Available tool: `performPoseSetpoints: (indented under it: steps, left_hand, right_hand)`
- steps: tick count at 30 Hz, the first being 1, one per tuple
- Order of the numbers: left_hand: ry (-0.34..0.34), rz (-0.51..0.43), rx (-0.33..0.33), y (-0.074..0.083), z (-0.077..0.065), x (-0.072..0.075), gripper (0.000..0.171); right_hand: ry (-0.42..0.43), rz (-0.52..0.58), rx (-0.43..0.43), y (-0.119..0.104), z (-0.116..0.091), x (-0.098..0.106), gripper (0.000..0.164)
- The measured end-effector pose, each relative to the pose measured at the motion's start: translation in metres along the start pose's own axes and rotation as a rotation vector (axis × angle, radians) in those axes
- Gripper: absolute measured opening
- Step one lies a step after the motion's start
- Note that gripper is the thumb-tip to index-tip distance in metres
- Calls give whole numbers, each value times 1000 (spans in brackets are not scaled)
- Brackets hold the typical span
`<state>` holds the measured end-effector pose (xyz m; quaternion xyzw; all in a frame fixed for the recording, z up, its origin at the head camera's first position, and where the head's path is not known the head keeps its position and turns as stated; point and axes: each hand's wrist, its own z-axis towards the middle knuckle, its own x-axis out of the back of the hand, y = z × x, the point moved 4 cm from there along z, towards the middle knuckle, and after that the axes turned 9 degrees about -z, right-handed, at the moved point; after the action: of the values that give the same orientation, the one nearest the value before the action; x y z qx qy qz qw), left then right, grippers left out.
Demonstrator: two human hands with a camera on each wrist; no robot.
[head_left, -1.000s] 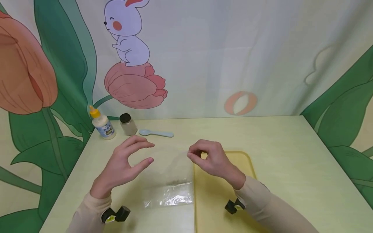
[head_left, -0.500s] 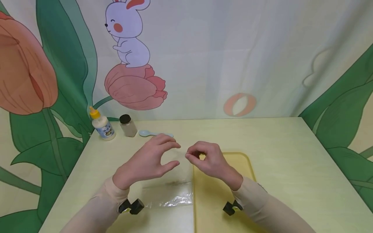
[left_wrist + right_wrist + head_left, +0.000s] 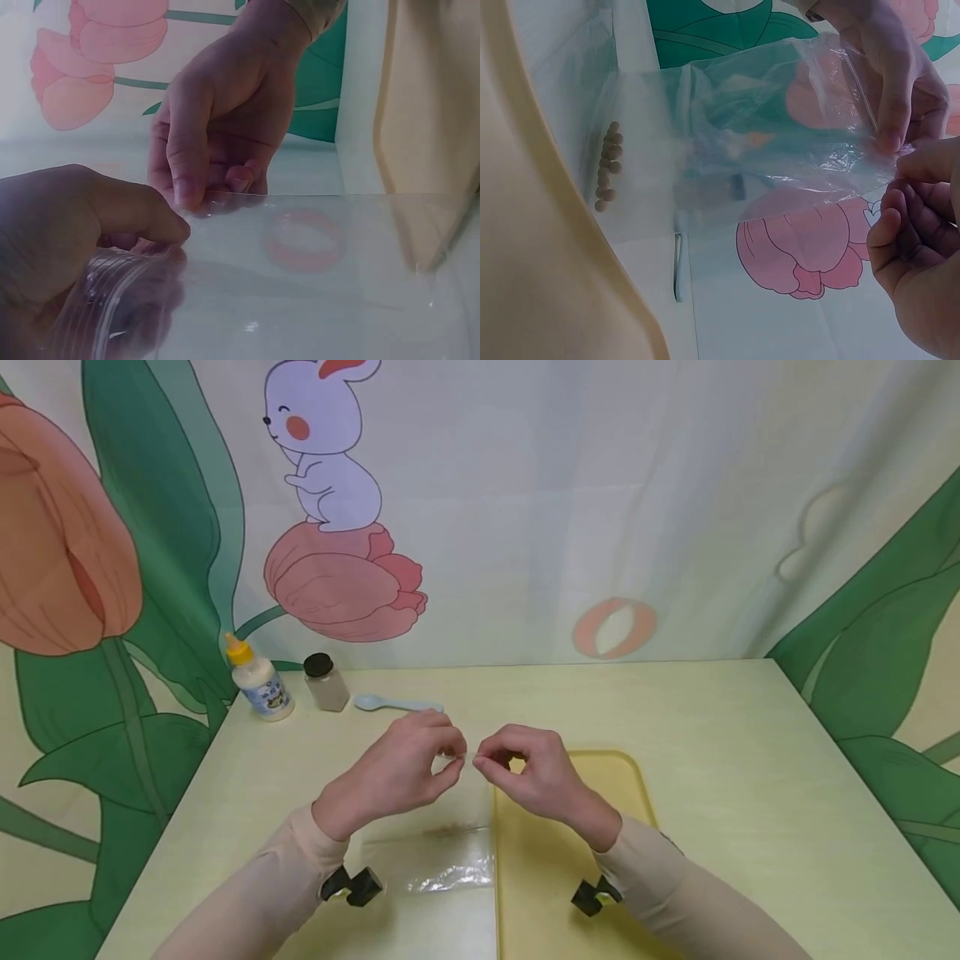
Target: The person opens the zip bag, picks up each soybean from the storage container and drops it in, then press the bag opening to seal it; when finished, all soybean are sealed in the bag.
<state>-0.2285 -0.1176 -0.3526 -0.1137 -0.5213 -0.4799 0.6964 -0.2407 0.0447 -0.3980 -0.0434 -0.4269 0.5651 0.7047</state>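
A clear plastic zip bag [image 3: 727, 142] hangs between my hands, with its lower part lying toward the table. My left hand [image 3: 401, 772] pinches the bag near its zip strip [image 3: 109, 300]. Fingertip to thumb, my right hand [image 3: 534, 772] pinches the upper edge close beside the left fingertips. Several small brown balls [image 3: 608, 165] are gathered in a row at the bottom of the bag. From above, the bag's shiny lower part [image 3: 450, 868] shows next to a yellow tray [image 3: 637, 768], and its upper part is hard to make out.
The tray lies under my right forearm. Along the back left of the table [image 3: 720, 735] stand a bottle with a yellow nozzle [image 3: 260, 685] and a black-capped jar [image 3: 327, 685]. A pale blue spoon [image 3: 397, 703] lies beside them. A printed curtain [image 3: 487, 527] hangs behind.
My left hand has moved right, from apart with spread fingers to beside the right hand, and its fingers have closed on the bag's edge. The right hand has barely moved.
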Motion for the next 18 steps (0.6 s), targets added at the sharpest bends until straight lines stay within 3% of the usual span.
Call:
performPoseSetpoints:
  steps: [9, 18]
  left_hand:
    - [-52, -10, 21, 1, 1, -4, 11]
    - [-110, -53, 121, -2, 0, 1, 5]
  right_hand:
    - [14, 9, 46, 7, -2, 0, 5]
    - [-18, 14, 7, 11, -6, -1, 7]
